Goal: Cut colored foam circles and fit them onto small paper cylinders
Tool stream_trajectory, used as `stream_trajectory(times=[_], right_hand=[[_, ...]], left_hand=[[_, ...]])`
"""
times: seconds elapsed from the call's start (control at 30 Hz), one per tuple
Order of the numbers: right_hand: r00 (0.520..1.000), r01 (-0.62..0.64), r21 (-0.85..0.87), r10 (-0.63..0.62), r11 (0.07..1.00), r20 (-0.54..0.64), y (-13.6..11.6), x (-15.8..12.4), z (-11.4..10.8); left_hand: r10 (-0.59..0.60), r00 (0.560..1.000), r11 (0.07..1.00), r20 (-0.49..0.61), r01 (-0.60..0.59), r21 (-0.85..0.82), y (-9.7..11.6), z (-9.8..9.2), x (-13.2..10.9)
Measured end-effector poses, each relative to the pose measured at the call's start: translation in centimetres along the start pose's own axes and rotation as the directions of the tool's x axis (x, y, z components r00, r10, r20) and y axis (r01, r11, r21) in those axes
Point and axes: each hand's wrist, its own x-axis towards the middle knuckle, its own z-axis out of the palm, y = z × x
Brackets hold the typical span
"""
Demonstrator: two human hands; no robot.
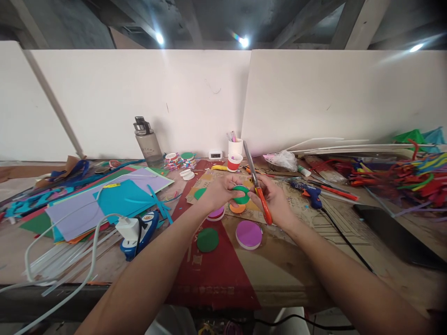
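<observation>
My left hand [223, 190] pinches a round green disc [240, 199] above the cardboard. The fingers of my right hand [274, 200] are closed on orange-handled scissors [264, 207], whose blades point up and away from me. Its fingertips also reach the disc's right edge. Under and around my hands lie an orange disc [238, 209], a purple-topped disc [216, 214] partly hidden by my left wrist, a larger purple disc [249, 234] with a white edge, and a dark green disc [207, 240]. Another green disc [199, 193] shows beyond my left wrist.
Coloured sheets [122, 200], a power adapter [129, 230] and its white cable are on the left. At the back stand a bottle [148, 144], paper cups [235, 162] and a small clock [215, 155]. A glue gun [312, 196] and a black phone-like slab [394, 232] lie right.
</observation>
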Motion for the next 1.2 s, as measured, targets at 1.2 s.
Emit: stream_trajectory(times=[1.2], right_hand=[[0.985,0.060,-0.237,-0.019,0.970,0.172,-0.9,-0.7,0.1]], left_hand=[[0.074,0.951,0.888,-0.301,-0.200,-0.414,0.5,0.5,-0.1]])
